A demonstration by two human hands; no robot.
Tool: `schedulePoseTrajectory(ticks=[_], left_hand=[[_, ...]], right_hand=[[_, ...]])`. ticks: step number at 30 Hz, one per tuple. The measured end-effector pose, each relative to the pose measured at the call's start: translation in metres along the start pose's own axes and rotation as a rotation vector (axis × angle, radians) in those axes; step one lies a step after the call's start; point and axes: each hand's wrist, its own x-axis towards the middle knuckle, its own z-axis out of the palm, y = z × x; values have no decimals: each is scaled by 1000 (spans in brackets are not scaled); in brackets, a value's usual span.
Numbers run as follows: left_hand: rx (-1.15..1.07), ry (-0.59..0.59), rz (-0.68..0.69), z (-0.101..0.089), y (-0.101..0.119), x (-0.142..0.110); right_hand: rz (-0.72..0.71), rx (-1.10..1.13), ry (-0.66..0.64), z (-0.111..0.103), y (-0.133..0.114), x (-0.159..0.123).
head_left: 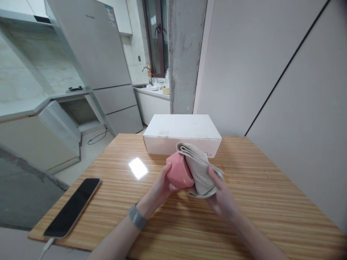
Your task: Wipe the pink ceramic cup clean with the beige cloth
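Observation:
My left hand (164, 182), with a grey band on its wrist, is wrapped round a glossy pink bowl (178, 171) with flat-faceted sides. The bowl is tipped on its side, its mouth facing right. In my right hand (222, 193) is a folded light-grey cloth (200, 171), the thumb lying on top of it. The cloth presses against the bowl's mouth and covers most of the opening, so the inside is hidden. Both are held above the wooden table (252, 202).
A white box (183, 135) stands at the table's far edge, just behind the bowl. At the left edge lies a black phone (73, 207) with a white cable (48, 247). Beyond are a fridge (92, 54), a sink counter (154, 101) and a white wall panel (271, 65) on the right.

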Motion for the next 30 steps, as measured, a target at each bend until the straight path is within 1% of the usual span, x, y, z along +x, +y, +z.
schedulePoseTrajectory(ticks=[1, 2, 4, 6, 7, 8, 10, 13, 15, 20, 23, 26, 28, 30], left_hand=[[-19, -8, -22, 0, 2, 0], [-35, -10, -36, 1, 4, 0], [-62, -8, -43, 2, 7, -1], [-82, -8, -49, 4, 9, -1], [-85, -7, -60, 5, 9, -2], [-85, -7, -74, 6, 9, -2], [-76, -10, -93, 8, 7, -3], [-37, -28, -68, 9, 0, -3], [20, -33, 3, 9, -5, -2], [274, 20, 289, 6, -10, 1], [380, 30, 376, 4, -9, 1], [420, 57, 382, 5, -9, 1], [439, 118, 356, 5, -10, 3], [403, 194, 289, 6, -11, 5]], right_hand=[[44, 60, 33, 1, -5, 2], [58, 97, 67, 1, -9, 5], [28, 134, 149, -1, -14, 11], [-22, 118, 211, -5, -10, 16], [-38, 90, 219, -8, -5, 18], [-56, 53, 207, -11, 1, 20], [-76, -40, 122, -14, 14, 22], [-83, -115, 22, -14, 28, 23], [-78, -98, -11, -10, 31, 21], [6, 21, -44, 3, 21, 16], [45, 86, -48, 8, 14, 11], [69, 109, -84, 9, 12, 10], [76, 92, -98, 5, 16, 11], [63, 35, -98, 0, 22, 12]])
